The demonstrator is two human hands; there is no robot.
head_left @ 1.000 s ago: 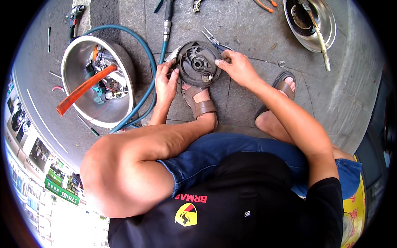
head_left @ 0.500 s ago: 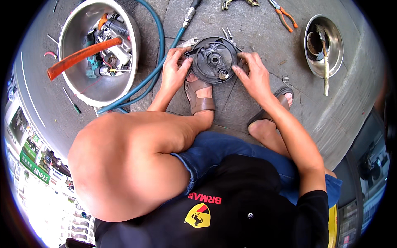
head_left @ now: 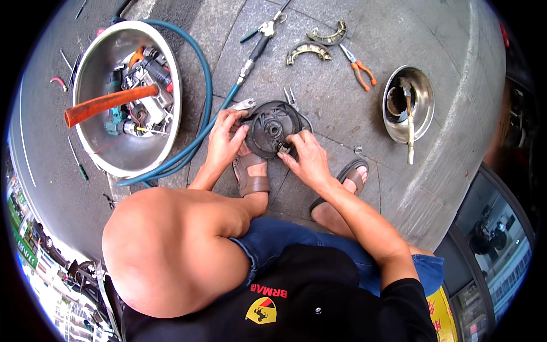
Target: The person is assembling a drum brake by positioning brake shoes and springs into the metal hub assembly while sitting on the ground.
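Note:
A round dark brake backing plate with a central hub hole is held above my left sandal, tilted a little. My left hand grips its left rim, thumb toward me and fingers curled beside a metal lever. With thumb and fingers, my right hand pinches a small metal part on the plate's lower right inner face. Those fingers partly hide the part. Beyond the plate lie two curved brake shoes, one nearer and one farther.
A large steel basin full of tools and an orange-red tube stands at left. Around it curves a blue air hose ending in a blow gun. Orange-handled pliers lie beyond; a steel bowl with a brush stands at right.
My right hand has moved from the plate's right rim to the small part on its lower inner face. My left hand keeps its hold. The view has shifted, showing the brake shoes and blow gun more fully.

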